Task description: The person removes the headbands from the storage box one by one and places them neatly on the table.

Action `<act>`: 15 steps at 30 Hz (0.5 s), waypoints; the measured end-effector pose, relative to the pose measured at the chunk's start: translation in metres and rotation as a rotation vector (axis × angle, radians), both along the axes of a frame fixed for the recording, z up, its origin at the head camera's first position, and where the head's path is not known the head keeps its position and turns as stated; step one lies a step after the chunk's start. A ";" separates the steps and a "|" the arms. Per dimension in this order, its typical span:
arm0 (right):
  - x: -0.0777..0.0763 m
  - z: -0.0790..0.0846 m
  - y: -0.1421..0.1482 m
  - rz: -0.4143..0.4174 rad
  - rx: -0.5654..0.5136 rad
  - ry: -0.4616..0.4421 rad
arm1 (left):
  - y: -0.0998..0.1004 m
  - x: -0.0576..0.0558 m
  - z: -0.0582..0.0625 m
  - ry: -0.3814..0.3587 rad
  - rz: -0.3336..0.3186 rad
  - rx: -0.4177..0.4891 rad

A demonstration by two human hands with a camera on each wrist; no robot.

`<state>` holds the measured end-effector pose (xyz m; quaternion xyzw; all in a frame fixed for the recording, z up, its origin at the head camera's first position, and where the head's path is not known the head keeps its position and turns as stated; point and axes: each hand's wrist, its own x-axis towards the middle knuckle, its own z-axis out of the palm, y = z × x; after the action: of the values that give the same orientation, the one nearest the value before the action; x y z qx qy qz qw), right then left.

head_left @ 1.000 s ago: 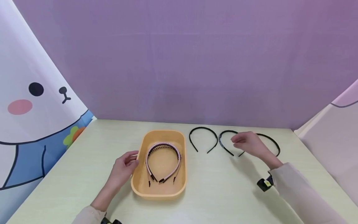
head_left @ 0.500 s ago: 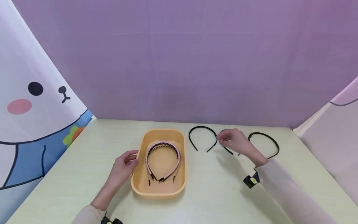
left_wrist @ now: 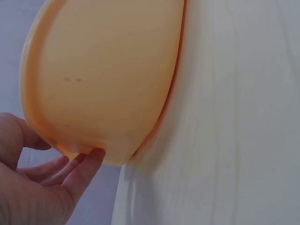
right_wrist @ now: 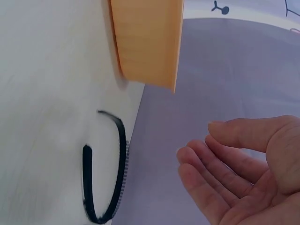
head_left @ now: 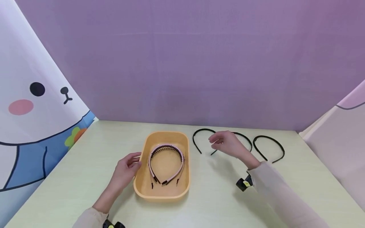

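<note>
My left hand [head_left: 125, 171] grips the left side of an orange plastic basin [head_left: 162, 199]. In the left wrist view its fingers press the outer wall and its thumb lies at the rim. Inside the basin lie several headbands [head_left: 166, 146], pink and black ones among them. My right hand [head_left: 226, 144] hovers with loosely bent fingers and nothing in them. It partly covers a black toothed headband [head_left: 196, 147] on the table, seen whole in the right wrist view [right_wrist: 123, 164]. Behind the right hand and wrist, a second dark headband [head_left: 246, 139] is partly hidden.
A third black headband [head_left: 282, 148] lies at the right of the pale table [head_left: 205, 202]. A purple cloth backdrop [head_left: 182, 63] stands along the table's far edge. Printed cloth with a white cartoon animal [head_left: 48, 98] hangs on the left.
My right hand has moved left, from between the middle and right headbands, past the middle one, to the left black one. My left hand and the basin stay put.
</note>
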<state>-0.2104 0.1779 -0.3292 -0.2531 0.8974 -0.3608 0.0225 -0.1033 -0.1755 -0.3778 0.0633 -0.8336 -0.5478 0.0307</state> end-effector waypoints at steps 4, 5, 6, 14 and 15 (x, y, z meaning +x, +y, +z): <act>0.001 0.000 -0.012 0.016 -0.009 -0.007 | -0.001 0.000 0.000 0.005 -0.002 0.002; 0.001 0.000 -0.015 0.021 -0.011 -0.005 | -0.001 0.000 0.000 0.006 -0.002 0.002; 0.001 0.001 -0.018 0.026 -0.013 -0.004 | -0.001 0.000 0.000 0.007 -0.001 0.003; 0.000 0.006 -0.041 0.056 -0.017 -0.002 | -0.001 -0.001 0.000 0.002 -0.003 0.007; 0.000 0.007 -0.043 0.059 -0.017 0.000 | -0.001 0.000 0.000 0.001 -0.005 0.007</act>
<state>-0.2108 0.1348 -0.3224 -0.2797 0.8864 -0.3676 0.0308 -0.1037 -0.1765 -0.3778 0.0612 -0.8318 -0.5509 0.0295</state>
